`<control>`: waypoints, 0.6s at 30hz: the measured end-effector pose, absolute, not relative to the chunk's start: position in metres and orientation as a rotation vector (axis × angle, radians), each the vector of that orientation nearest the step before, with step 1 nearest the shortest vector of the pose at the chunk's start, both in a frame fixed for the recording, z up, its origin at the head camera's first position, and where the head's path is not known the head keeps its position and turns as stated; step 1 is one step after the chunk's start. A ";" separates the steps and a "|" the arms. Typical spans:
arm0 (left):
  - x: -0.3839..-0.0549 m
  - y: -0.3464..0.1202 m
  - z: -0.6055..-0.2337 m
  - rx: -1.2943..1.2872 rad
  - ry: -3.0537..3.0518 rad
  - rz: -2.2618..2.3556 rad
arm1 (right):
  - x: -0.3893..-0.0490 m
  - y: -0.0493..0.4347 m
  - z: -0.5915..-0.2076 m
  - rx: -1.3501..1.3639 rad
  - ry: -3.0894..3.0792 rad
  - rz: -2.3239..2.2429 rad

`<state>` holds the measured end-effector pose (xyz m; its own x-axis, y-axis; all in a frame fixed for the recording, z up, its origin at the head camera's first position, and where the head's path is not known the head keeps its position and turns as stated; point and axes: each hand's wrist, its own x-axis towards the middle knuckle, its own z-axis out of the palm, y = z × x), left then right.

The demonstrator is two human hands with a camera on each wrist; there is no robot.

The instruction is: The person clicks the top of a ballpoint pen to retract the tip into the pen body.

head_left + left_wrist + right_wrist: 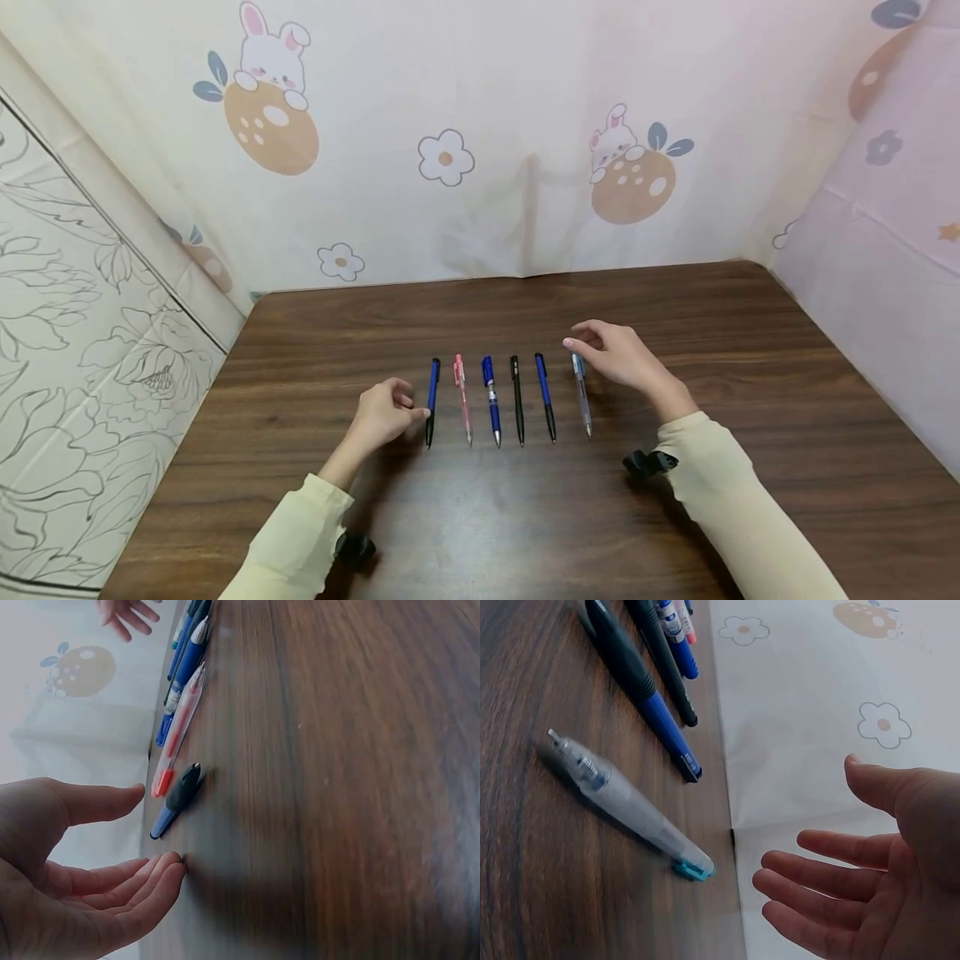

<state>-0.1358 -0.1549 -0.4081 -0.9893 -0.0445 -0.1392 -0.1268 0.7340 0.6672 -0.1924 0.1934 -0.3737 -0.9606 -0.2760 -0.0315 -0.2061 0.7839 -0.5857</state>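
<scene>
Sleeves (750,517) lowest in frame, my left hand (384,414) and right hand (621,357) loosely spread, I should touch the end pens (582,396) lightly.

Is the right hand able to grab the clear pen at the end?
Probably yes. The right hand is right by the clear pen, its fingers hold nothing, and nothing seems to lie between them and it.

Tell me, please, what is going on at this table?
Six pens lie side by side in a row on a wooden table. A person's left grip is at the leftmost blue-and-black pen, while the right grip hovers near the clear pen at the right end. Neither is holding a pen at this moment.
</scene>
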 end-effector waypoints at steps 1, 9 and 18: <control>-0.136 -0.154 -0.409 -0.131 2.822 1.099 | -0.192 0.193 -0.374 -0.389 2.853 -0.924; -0.133 -0.146 -0.410 -0.107 2.848 1.059 | -0.193 0.184 -0.372 -0.404 2.833 -0.933; -0.131 -0.138 -0.412 -0.099 2.834 1.064 | -0.195 0.178 -0.373 -0.445 2.830 -0.935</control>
<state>-0.1309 -0.1377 -0.4122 -0.9915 -0.0212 -0.1285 -0.1005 0.7520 0.6515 -0.1954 0.1776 -0.3729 -0.9485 -0.3155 -0.0287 -0.2363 0.7648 -0.5994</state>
